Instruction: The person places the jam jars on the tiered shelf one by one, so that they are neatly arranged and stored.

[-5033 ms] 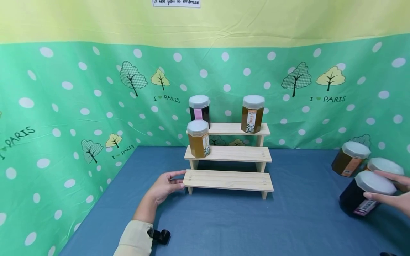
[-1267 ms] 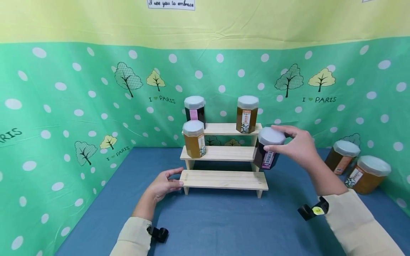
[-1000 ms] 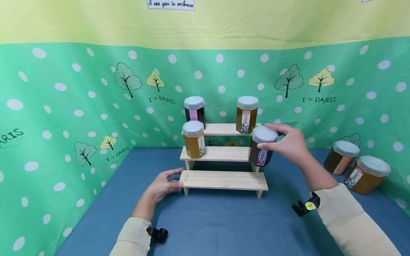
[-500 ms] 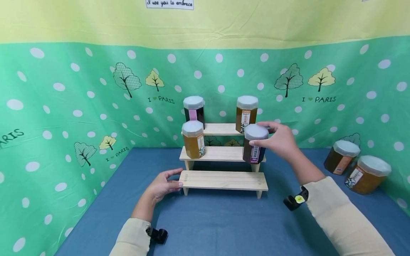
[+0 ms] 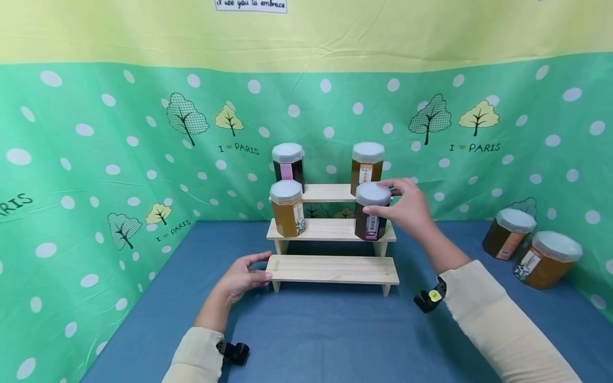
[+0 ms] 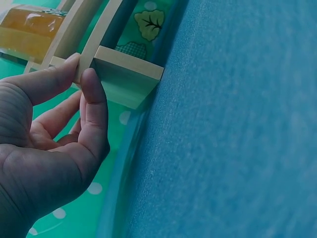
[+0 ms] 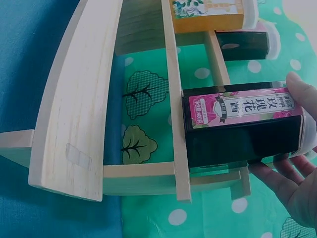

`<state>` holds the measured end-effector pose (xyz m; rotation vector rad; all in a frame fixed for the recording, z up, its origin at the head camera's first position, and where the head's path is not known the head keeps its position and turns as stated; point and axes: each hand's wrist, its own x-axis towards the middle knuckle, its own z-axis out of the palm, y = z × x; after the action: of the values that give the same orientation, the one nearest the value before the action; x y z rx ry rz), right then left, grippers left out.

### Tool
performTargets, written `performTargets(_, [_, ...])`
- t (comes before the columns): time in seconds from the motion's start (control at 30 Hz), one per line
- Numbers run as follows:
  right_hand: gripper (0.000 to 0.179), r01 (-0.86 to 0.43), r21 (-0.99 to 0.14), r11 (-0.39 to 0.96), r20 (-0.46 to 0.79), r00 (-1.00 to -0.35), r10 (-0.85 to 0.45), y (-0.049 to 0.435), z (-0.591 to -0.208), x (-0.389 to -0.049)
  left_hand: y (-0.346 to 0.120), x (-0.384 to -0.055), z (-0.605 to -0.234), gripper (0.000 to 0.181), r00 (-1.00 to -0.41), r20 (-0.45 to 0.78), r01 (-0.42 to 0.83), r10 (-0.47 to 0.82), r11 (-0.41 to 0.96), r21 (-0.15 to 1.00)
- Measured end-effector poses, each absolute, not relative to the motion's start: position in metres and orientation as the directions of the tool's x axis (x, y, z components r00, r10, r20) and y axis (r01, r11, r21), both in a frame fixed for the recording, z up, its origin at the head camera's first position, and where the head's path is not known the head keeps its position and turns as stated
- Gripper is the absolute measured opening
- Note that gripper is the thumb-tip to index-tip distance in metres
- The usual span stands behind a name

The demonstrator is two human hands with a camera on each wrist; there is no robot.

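A three-tier wooden display stand (image 5: 330,268) stands on the cloth. My left hand (image 5: 246,276) pinches the left end of its lowest step between thumb and finger, as the left wrist view shows. By its white lid my right hand (image 5: 407,207) grips a dark jar with a pink label (image 7: 237,109), upright at the right end of the middle step. Its base appears to meet that board. An amber jar (image 5: 287,210) sits at the left of the middle step. On the top step are another dark jar (image 5: 289,165) at left and a brown jar (image 5: 366,166) at right, partly hidden.
Two more jars stand on the blue cloth to the right: a brown one (image 5: 508,234) and an amber one (image 5: 547,260). A green dotted curtain (image 5: 143,159) hangs behind and along the sides.
My right hand has brought the dark jar from the right side of the cloth leftward onto the middle step, lowering it slightly. My left hand has kept its hold on the lowest step.
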<state>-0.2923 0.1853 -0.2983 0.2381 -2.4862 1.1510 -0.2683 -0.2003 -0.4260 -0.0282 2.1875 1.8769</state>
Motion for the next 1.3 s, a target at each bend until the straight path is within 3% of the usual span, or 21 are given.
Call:
performTargets(0.53, [0.070, -0.347, -0.666, 0.661, 0.454, -0.891, -0.011, 0.177, -0.302, -0.297, -0.201, -0.269, -0.431, 0.061, -0.969, -0.195, -0.175, 0.150, 0.139, 0.975])
performTargets(0.8, [0.067, -0.370, -0.728, 0.577, 0.459, -0.888, 0.011, 0.183, -0.311, -0.292, -0.200, -0.268, -0.430, 0.062, -0.967, -0.192, -0.171, 0.165, 0.138, 0.976])
performTargets(1.1, [0.048, -0.482, -0.729, 0.486, 0.567, -0.823, 0.033, 0.190, -0.315, -0.282, -0.200, -0.268, -0.430, 0.062, -0.966, -0.196, -0.177, 0.166, 0.126, 0.976])
performTargets(1.3, [0.044, -0.511, -0.712, 0.482, 0.600, -0.799, 0.040, 0.199, -0.315, -0.271, -0.200, -0.269, -0.430, 0.061, -0.967, -0.199, -0.182, 0.162, 0.114, 0.977])
